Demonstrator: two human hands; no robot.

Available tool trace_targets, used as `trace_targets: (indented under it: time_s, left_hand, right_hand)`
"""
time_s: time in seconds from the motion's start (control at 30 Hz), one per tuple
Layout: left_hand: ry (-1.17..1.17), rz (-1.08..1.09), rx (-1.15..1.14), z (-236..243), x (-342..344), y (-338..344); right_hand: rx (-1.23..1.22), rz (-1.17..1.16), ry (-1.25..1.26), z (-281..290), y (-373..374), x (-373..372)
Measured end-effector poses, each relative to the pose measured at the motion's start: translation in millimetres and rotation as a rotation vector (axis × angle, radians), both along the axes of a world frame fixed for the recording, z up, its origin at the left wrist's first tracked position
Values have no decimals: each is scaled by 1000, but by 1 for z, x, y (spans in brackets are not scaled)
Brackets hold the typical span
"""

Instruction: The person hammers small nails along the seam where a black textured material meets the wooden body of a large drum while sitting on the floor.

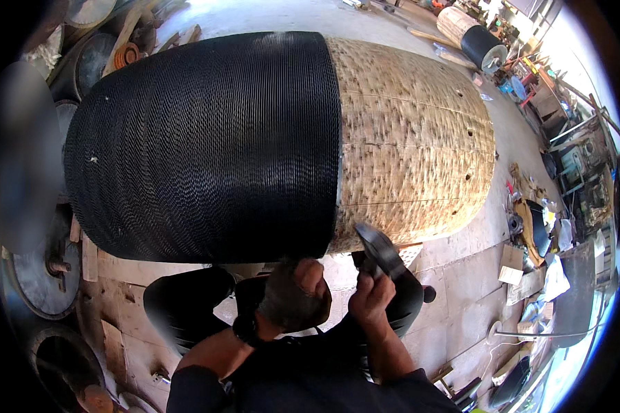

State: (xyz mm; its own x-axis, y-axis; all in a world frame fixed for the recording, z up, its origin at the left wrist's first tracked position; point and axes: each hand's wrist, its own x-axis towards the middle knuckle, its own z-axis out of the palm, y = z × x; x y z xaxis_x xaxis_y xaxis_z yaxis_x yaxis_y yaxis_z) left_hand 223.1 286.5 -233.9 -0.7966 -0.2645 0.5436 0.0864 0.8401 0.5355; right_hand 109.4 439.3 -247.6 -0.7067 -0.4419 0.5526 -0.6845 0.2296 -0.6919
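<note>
Head view: drum (282, 148) lies across 12 o'clock. Toward 10, black ridged covering (207, 151) in place; judged over half done. Left hand (293, 296) at 6, fingers curled, blurred; cannot tell whether it pinches anything. Right hand (372, 299) at 5, closed around dark hammer-like tool (381, 253). Toward 2, pitted wood (420, 138) bare, apparently left to cover.

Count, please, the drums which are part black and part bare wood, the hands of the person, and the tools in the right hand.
Drums: 2 (near drum, background drum)
Hands: 2 (left hand, right hand)
Tools in the right hand: 1 (dark tool)
Total: 5
</note>
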Motion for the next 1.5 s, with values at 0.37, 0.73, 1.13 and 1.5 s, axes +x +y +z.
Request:
trace_targets:
  time_s: [0.37,0.73,1.13,1.5]
  left_hand:
    - [390,236,-519,61,-71,-118]
    - [375,282,-491,64,-77,-120]
    - [375,403,-524,68,-81,-116]
    - [243,485,-575,79,-80,-122]
  right_hand:
    - [-52,33,-52,6,1,7]
    - [-220,47,82,22,-2,11]
    - [325,-142,-132,21,-4,8]
    - [242,-127,-140,17,14,17]
